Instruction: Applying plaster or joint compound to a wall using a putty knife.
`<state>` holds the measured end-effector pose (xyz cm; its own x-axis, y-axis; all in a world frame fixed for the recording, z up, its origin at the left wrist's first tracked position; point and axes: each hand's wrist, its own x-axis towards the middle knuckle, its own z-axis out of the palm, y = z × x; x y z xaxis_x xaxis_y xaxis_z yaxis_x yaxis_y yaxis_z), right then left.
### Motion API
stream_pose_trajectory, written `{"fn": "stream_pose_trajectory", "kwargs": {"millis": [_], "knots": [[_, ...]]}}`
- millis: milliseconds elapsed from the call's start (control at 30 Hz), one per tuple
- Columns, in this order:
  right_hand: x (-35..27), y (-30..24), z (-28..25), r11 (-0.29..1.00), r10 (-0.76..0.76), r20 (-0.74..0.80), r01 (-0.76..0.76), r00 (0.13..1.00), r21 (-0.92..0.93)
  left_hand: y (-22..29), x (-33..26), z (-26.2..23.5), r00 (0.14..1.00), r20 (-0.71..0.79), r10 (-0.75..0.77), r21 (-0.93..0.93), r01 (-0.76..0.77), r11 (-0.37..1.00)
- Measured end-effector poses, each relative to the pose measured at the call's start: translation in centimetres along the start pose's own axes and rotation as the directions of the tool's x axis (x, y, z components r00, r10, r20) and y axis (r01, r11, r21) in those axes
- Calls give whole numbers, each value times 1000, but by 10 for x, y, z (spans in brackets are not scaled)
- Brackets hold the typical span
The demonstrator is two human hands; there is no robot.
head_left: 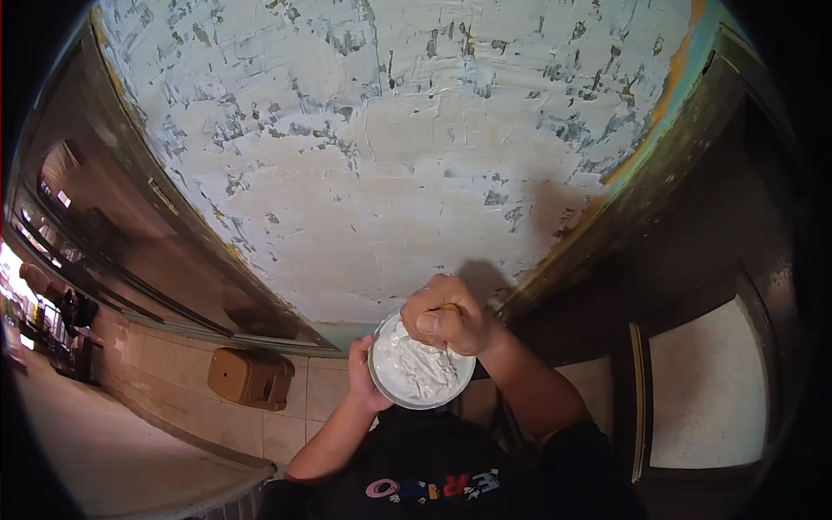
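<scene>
Bowl (422, 368): round, pale rim, held at chest height close to the person's body, low in the middle of the head view; tilted slightly toward the camera.
Bowl contents: thick white paste (416, 364), lumpy surface, filling most of the bowl.
Left hand (364, 374): closed around the bowl's left rim and underside, fingers curled against the outer wall; carries the bowl.
Right hand (446, 316): clenched in a fist over the bowl's upper right edge, gripping a tool handle (448, 307) of which only a short yellowish piece shows above the knuckles.
Tool end: hidden by the fist and the paste; probably sunk in the paste, but the view does not settle this.
Forearms: both bare, entering from the lower edge; dark short sleeves and a black shirt (433, 468) with coloured print below the bowl.
Wall (390, 156): directly ahead of the bowl, broad surface coated in off-white plaster with patchy grey-blue spots showing through, trowel ridges visible.
Wall edge: orange and teal strip (672, 104) along the right border, beside a dark frame.
Floor (173, 364): beige tiles at lower left.
Brown box (250, 378): rectangular, standing on the tiles left of the bowl, well apart from it.
</scene>
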<state>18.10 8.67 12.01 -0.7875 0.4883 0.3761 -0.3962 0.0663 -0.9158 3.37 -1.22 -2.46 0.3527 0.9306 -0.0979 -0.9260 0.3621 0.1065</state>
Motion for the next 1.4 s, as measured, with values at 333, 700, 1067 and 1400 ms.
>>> {"fn": "stream_pose_trajectory", "kwargs": {"millis": [333,700,1067,1400], "knots": [[-3,14,-10,940,-30,-292,126,956,318,4,-3,16,974,-215,76,297,-9,955],[-6,-15,-24,942,-137,-738,317,661,109,4,-5,24,932,-241,272,380,-167,910],[-25,35,-33,874,-120,-836,456,535,167,0,-5,22,927,-232,295,375,-194,906],[-17,35,-26,869,-28,-675,351,737,347,6,6,21,906,-316,281,383,-149,911]]}}
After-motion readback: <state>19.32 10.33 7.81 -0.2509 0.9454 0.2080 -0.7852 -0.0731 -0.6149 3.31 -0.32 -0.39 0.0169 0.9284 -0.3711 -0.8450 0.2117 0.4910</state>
